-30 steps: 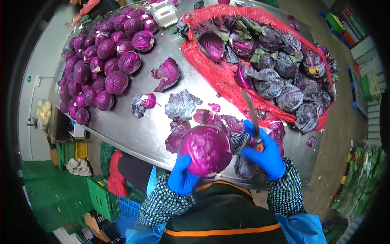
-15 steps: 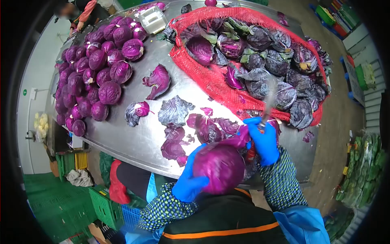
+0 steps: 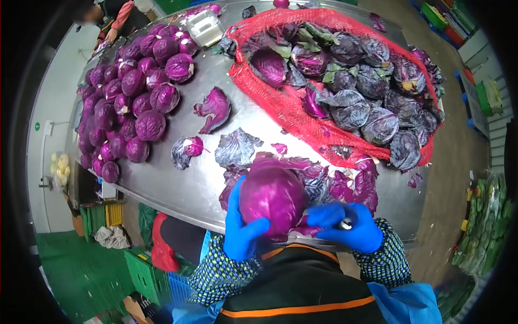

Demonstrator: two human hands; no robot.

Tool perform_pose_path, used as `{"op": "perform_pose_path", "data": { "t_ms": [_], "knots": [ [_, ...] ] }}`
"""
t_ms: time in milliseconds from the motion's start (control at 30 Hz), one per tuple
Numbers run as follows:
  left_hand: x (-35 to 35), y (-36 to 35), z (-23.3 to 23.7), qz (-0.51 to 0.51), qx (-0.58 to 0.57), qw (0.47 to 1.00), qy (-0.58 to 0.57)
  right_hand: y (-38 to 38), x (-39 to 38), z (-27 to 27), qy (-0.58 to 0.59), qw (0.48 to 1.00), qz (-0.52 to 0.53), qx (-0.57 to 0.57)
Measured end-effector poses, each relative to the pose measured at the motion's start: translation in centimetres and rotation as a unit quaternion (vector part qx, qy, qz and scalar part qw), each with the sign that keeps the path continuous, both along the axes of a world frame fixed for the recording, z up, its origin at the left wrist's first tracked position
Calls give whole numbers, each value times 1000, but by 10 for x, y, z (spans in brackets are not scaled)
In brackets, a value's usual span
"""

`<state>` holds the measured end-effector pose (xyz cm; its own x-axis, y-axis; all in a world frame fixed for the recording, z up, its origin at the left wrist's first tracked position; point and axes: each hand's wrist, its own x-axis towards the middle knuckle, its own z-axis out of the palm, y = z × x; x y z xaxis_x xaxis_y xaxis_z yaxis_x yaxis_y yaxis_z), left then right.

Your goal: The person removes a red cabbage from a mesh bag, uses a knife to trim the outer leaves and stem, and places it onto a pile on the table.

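My left hand (image 3: 240, 231), in a blue glove, grips a trimmed red cabbage (image 3: 272, 194) at the near edge of the steel table (image 3: 178, 178). My right hand (image 3: 348, 227), also gloved in blue, is closed on a knife (image 3: 315, 241). The blade lies roughly level under the near side of the cabbage, pointing left. Loose purple outer leaves (image 3: 334, 183) lie on the table just beyond both hands.
A pile of trimmed cabbages (image 3: 129, 102) fills the table's far left. A red net sack (image 3: 286, 102) of untrimmed cabbages (image 3: 367, 92) lies at the right. Single leaves (image 3: 214, 108) are scattered mid-table. Green and blue crates (image 3: 145, 270) stand on the floor at left. Another person (image 3: 116, 13) is at the far end.
The knife was upright and pointing away from me; my right hand has swung it down to lie under the cabbage. My left hand has turned the cabbage and kept hold of it.
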<state>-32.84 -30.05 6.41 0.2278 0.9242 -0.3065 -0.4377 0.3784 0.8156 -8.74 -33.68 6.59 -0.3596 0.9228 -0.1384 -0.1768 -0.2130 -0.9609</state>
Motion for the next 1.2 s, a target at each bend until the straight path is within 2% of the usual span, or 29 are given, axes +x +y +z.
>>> {"op": "perform_pose_path", "data": {
  "t_ms": [67,100,133,167,200,267,300,333,367,400,467,500,533,567,600,633,733,767,800,867,900,933,1000,1033,1067,1133,1167,1200],
  "knots": [
    [-5,4,-1,41,-89,988,-118,-8,15,-13,-13,990,110,87],
    [-10,5,-5,32,-115,977,-177,-4,15,-8,-65,996,36,-38],
    [-12,8,-7,35,-108,978,-177,1,16,-3,-116,979,-38,-161],
    [-13,11,-7,33,-164,946,-276,6,17,-23,-201,967,-129,-92],
    [-13,14,-5,28,-217,902,-371,12,9,-16,-199,968,-127,-87],
    [-5,23,5,14,-219,905,-364,32,-19,13,-97,977,-174,77],
    [-3,23,6,-57,-21,997,-45,42,-32,25,-94,978,-173,73],
    [0,25,7,-121,182,935,280,55,-42,37,-101,980,-126,112],
    [6,26,15,-72,159,969,176,63,-47,43,-107,979,-78,154],
    [7,28,16,-71,163,968,178,66,-46,42,-105,979,-78,158],
    [3,34,12,-53,101,973,202,74,-34,35,-109,974,7,200],
    [-9,31,-3,-37,65,987,145,73,-23,31,-32,994,78,69],
    [-18,34,-11,-35,62,987,144,72,-19,29,-33,994,80,67],
    [-25,36,-18,-53,23,998,-35,69,-16,28,-27,997,72,28],
    [-30,37,-23,-67,-18,975,-213,68,-14,28,-22,998,63,-11],
    [-34,36,-26,-77,-59,918,-384,73,-21,29,-73,989,7,125],
    [-37,45,-11,-93,-131,893,-419,83,-35,36,-35,984,62,165],
    [-41,50,-11,-77,-179,883,-428,84,-37,36,-88,970,49,220],
    [-41,56,-13,-79,-173,883,-428,82,-40,34,-89,969,50,226],
    [-42,61,-21,-53,-189,909,-369,70,-47,26,-132,964,-44,228],
    [-43,61,-25,-39,-199,919,-338,68,-50,19,-82,969,-80,220],
    [-46,61,-29,-38,-200,919,-339,68,-48,19,-83,969,-78,218],
    [-55,57,-35,-9,-177,945,-274,68,-43,20,-101,983,-54,143],
    [-56,57,-36,4,-165,956,-242,68,-44,24,-38,995,-54,71],
    [-52,57,-36,3,-165,956,-243,71,-39,23,-39,995,-55,71],
    [-37,58,-30,-49,-214,917,-332,80,-30,24,-53,991,103,66],
    [-35,58,-29,-34,-194,926,-322,78,-29,32,-77,987,131,-49],
    [-29,58,-21,-32,-192,927,-322,75,-28,29,-77,987,133,-47]
  ]
}}
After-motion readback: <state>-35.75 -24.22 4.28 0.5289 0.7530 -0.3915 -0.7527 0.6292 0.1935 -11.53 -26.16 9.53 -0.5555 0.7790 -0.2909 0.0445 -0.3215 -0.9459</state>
